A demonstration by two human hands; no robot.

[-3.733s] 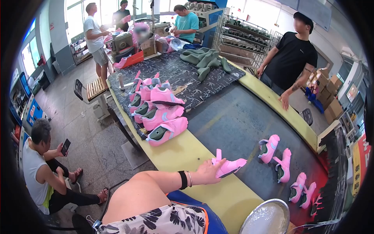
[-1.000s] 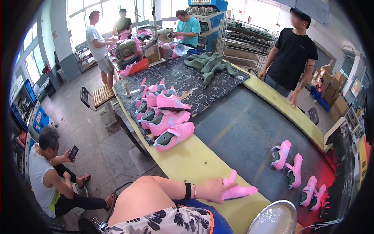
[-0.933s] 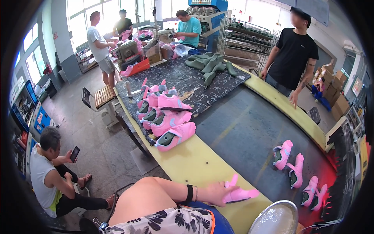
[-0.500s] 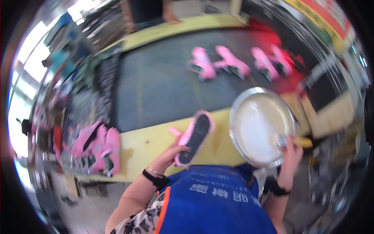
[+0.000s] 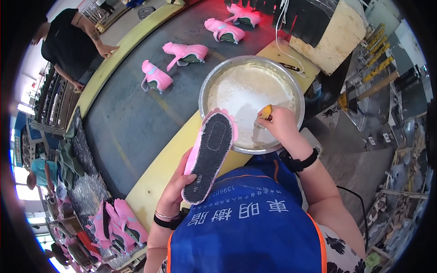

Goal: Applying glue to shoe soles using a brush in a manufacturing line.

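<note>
My left hand (image 5: pixel 175 184) grips a pink shoe upper (image 5: pixel 211 150) by its lower end, thumb on the sole. The dark grey sole, edged with pale stitching, faces up, and the toe end overlaps the near left rim of a round metal basin (image 5: pixel 248 59). White liquid (image 5: pixel 236 91) lies in the basin. Inside its right part, my right hand (image 5: pixel 281 123) is closed round the yellow handle of a brush (image 5: pixel 266 111). The bristles point down at the liquid; whether they touch it is hard to tell.
Several pink uppers (image 5: pixel 186 52) stand along the dark conveyor belt (image 5: pixel 118 100), the farthest under red light. More pink uppers (image 5: pixel 120 223) are piled at the left. Across the belt stands a person in black (image 5: pixel 68 43). Yellow boarding (image 5: pixel 154 182) edges the belt.
My view has turned, so the belt now slants. The brush has moved from the basin's right edge to over the liquid. The upper is now nearer the basin, still in my left hand.
</note>
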